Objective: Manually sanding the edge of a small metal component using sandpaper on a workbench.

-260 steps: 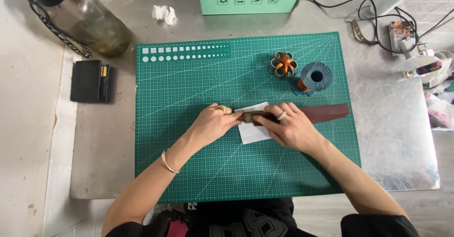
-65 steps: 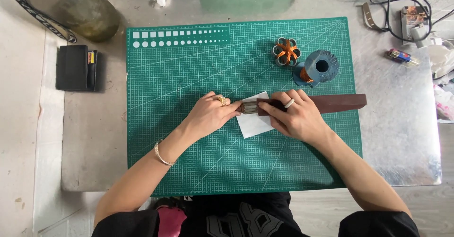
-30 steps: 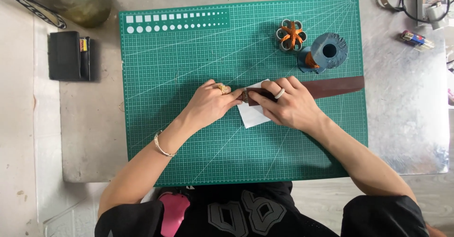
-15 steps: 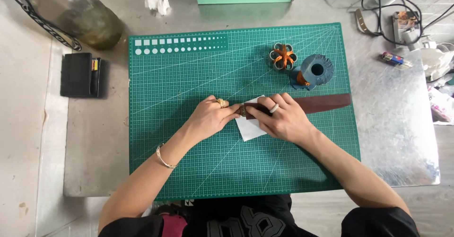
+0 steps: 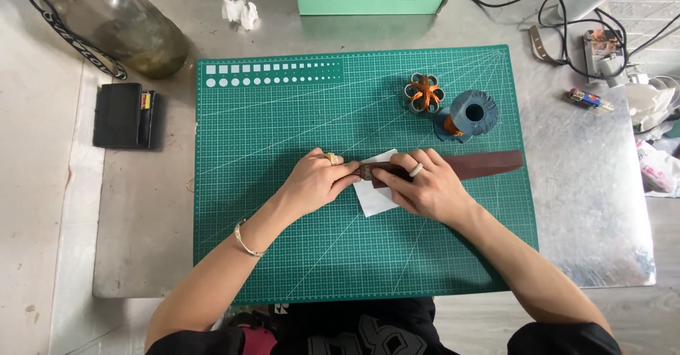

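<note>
The brown leather strap [image 5: 453, 166] is pinched at its end by both hands, left hand [image 5: 316, 181] and right hand [image 5: 425, 188], fingertips meeting over the white paper [image 5: 373, 198].

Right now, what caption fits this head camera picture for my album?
Two hands, left hand and right hand, press a long brown leather strip over white paper on a green cutting mat.

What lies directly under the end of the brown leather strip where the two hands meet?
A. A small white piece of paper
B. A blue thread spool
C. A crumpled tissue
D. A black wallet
A: the left hand and right hand pinch the brown leather strip over a small white piece of paper lying on the green cutting mat.
</note>
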